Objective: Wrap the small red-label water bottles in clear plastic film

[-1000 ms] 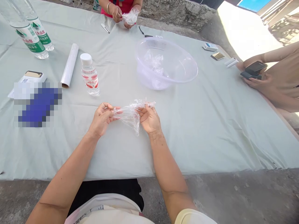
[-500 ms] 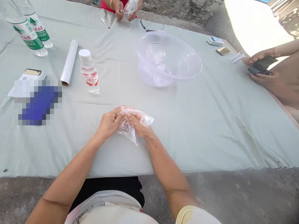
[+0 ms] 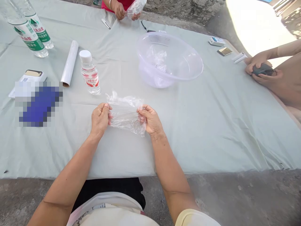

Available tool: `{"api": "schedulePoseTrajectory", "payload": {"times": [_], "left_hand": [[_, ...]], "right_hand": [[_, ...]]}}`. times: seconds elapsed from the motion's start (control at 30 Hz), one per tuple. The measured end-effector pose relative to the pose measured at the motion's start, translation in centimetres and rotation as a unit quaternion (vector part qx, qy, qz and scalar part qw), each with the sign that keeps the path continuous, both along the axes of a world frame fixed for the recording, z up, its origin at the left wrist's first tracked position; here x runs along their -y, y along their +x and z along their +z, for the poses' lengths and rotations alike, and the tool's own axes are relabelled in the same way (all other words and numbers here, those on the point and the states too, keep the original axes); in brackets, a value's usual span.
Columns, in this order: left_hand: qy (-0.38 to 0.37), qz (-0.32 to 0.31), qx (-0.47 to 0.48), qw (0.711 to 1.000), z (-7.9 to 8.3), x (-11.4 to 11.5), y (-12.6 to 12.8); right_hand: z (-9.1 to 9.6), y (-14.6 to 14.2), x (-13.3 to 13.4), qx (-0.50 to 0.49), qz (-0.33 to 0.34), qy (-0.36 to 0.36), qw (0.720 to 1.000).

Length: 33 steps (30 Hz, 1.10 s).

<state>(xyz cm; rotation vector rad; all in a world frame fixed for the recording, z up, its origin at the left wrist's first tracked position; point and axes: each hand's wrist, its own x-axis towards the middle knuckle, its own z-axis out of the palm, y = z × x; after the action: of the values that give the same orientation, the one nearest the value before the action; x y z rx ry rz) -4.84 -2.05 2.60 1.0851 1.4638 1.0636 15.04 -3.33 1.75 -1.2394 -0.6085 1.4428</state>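
Note:
A crumpled piece of clear plastic film (image 3: 124, 113) is stretched between my two hands just above the pale green tablecloth (image 3: 211, 125). My left hand (image 3: 100, 118) pinches its left edge with closed fingers. My right hand (image 3: 150, 119) grips the right edge the same way. Both hands hover near the table's front edge, with a small water bottle (image 3: 89, 72) a little beyond the left hand.
A clear plastic basin (image 3: 169, 59) with film scraps inside stands at the centre back. A roll of film (image 3: 70, 62) and two large bottles (image 3: 28, 28) lie at the left. One person's hands (image 3: 124, 9) work film at the far edge; another person's hands (image 3: 261, 70) hold a phone at right.
My hands came together half a second ago, bunching the film, and have now pulled apart, spreading it wider between them. The person at right lowered the phone.

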Motion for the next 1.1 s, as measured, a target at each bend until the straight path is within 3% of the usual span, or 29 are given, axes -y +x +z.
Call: {"api": "schedulePoseTrajectory", "payload": {"times": [0.13,0.23,0.43,0.53,0.63,0.73,0.8,0.87,0.97,1.03,1.1], "left_hand": [[0.014,0.053,0.083,0.995,-0.2,-0.4,-0.3],[0.0,0.068,0.088,0.994,0.0,-0.5,-0.4],[-0.007,0.074,-0.023,0.997,0.6,-0.3,-1.1],[-0.041,0.04,-0.089,0.994,0.5,0.2,-2.0],[-0.057,-0.003,-0.156,0.986,0.4,1.1,-3.1],[-0.058,-0.018,-0.223,0.973,0.5,2.1,-4.1],[-0.06,-0.02,-0.247,0.967,0.6,2.7,-4.5],[-0.056,-0.011,-0.257,0.965,0.6,3.1,-4.8],[-0.046,0.004,-0.26,0.964,0.5,3.4,-4.9],[-0.042,0.005,-0.264,0.964,0.4,3.5,-4.8],[-0.041,0.003,-0.266,0.963,0.3,3.6,-4.7]], "right_hand": [[0.6,1.1,0.1,0.001,0.018,0.001,1.0],[0.8,1.9,0.1,0.016,0.018,-0.005,1.0],[0.6,3.8,-0.2,0.063,-0.03,-0.027,0.997],[0.4,4.2,-0.1,0.137,-0.065,-0.028,0.988],[0.2,3.8,0.1,0.242,-0.063,-0.036,0.968],[0.0,3.9,0.4,0.354,-0.03,-0.05,0.934],[-0.2,4.6,0.5,0.401,-0.042,-0.044,0.914],[-0.1,5.4,0.6,0.42,-0.121,-0.01,0.9],[0.5,5.2,1.2,0.454,-0.232,0.121,0.852],[0.8,3.7,1.6,0.485,-0.164,0.231,0.827],[0.6,1.5,1.9,0.517,0.007,0.307,0.799]]}}
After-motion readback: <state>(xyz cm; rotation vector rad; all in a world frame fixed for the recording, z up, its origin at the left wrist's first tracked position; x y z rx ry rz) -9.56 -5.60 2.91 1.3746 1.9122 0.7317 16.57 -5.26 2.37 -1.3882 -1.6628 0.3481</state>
